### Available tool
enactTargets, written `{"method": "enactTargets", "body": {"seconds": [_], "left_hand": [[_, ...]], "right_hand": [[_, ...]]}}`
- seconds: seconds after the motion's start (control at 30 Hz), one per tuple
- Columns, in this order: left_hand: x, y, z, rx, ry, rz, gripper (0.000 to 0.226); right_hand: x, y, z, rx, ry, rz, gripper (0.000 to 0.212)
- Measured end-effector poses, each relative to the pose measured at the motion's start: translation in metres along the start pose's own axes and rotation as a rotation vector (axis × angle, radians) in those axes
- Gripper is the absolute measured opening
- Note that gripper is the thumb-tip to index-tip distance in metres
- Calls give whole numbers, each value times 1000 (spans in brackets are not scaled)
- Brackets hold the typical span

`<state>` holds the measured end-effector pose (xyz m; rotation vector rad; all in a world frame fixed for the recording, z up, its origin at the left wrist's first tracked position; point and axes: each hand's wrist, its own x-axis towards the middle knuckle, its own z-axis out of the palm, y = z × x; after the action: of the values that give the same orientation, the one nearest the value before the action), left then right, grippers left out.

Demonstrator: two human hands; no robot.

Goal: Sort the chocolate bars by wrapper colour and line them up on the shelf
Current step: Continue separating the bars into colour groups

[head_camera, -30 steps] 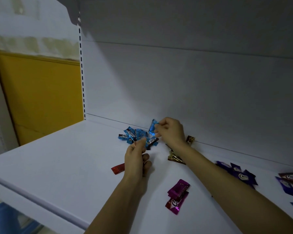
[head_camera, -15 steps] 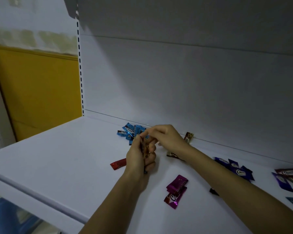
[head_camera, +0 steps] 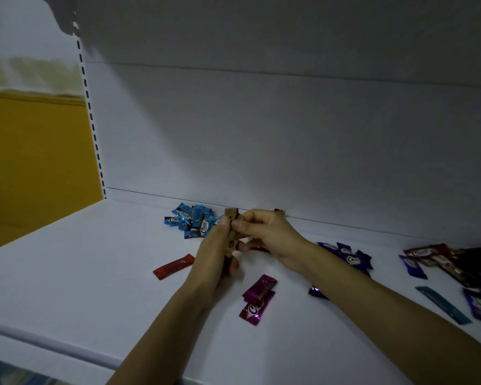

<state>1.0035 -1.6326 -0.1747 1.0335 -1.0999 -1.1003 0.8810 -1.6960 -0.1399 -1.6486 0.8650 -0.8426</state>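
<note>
My left hand (head_camera: 215,262) grips a stack of brown-gold chocolate bars (head_camera: 232,234) held upright above the white shelf (head_camera: 81,273). My right hand (head_camera: 267,234) pinches the top part of that stack. Behind the hands lies a pile of light blue bars (head_camera: 190,219). A red bar (head_camera: 173,266) lies to the left. Two magenta bars (head_camera: 258,297) lie in front. Dark blue bars (head_camera: 350,257) sit under my right forearm, and one brown bar (head_camera: 280,211) rests by the back wall.
A mixed heap of brown, purple and dark bars (head_camera: 456,265) lies at the far right, with a teal bar (head_camera: 442,304) in front of it. The shelf's back panel (head_camera: 261,134) rises behind; a perforated upright (head_camera: 92,120) marks the left end.
My right hand left the light blue pile and came to the left hand. It now pinches the brown stack that the left hand has raised.
</note>
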Motion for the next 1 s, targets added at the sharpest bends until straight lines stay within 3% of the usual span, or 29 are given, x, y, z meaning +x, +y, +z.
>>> {"method": "enactTargets", "body": {"seconds": [0.1, 0.17, 0.27, 0.37, 0.47, 0.57, 0.67, 0.77, 0.9, 1.0], "left_hand": [[-1, -1, 0, 87, 33, -10, 25], [-1, -3, -1, 116, 38, -10, 23], [-1, -3, 0, 155, 55, 29, 24], [0, -6, 1, 229, 62, 58, 22], [0, -8, 1, 252, 67, 74, 17], [0, -8, 2, 254, 71, 86, 13], [0, -8, 1, 258, 77, 94, 14], [1, -8, 1, 276, 73, 109, 9], [1, -9, 1, 367, 27, 137, 4], [3, -11, 0, 317, 44, 95, 14]], "right_hand": [[-4, 2, -10, 9, 72, 35, 13], [-7, 1, -18, -17, 114, 36, 12], [2, 0, -43, 3, 374, 4, 11], [11, 6, -67, -322, 561, -166, 6], [7, 28, -73, -804, 369, -212, 17], [3, 41, -78, -996, 150, -117, 23], [-2, 35, -78, -952, 144, -103, 27], [-11, 18, -61, -635, 162, -187, 37], [-15, 9, -34, -440, 19, -232, 2], [-6, 3, -37, -267, 242, -231, 12]]}}
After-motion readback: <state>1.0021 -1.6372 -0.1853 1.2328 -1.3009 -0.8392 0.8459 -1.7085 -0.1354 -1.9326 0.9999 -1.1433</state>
